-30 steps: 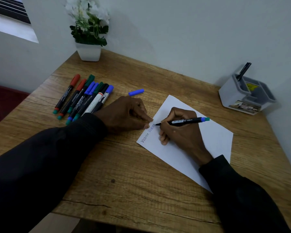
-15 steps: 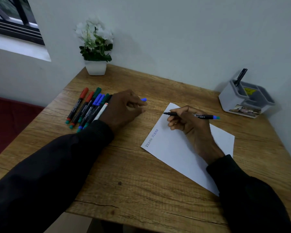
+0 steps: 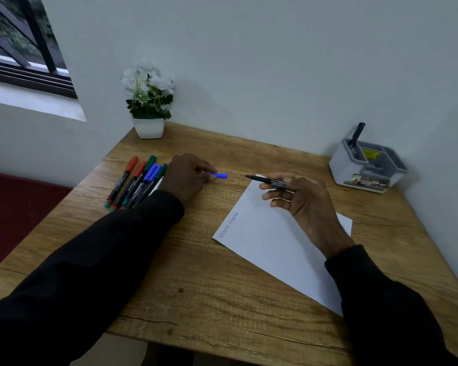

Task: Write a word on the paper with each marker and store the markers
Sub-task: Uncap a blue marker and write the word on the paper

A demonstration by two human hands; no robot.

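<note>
A second ago my right hand (image 3: 299, 196) had the tip of the marker (image 3: 269, 180) down on the paper (image 3: 270, 241), and my left hand (image 3: 188, 175) lay on the sheet's 9 o'clock edge to steady it. Now both have left that job. My right hand has lifted clear and hangs over the sheet's 12 o'clock corner. Its thumb and fingers hold the marker by the barrel, with the bare tip pointing to 9 o'clock, and the lower fingers are loosely spread. My left hand has gone up the table (image 3: 222, 299) to the blue cap (image 3: 220, 175), which lies at about 11 o'clock from the paper. My fingertips pinch its end, though I cannot tell whether it is off the wood yet.

Two words (image 3: 228, 225) stand along the sheet's 9 o'clock edge, so I judge that this marker's word is written. Next comes capping: tip and cap already face each other, a little apart. After that the marker goes to the holder (image 3: 368, 167) at the table's 2 o'clock, where one black marker (image 3: 356, 136) already stands. The row of markers (image 3: 136, 183) at 10 o'clock has yet to be used.
</note>
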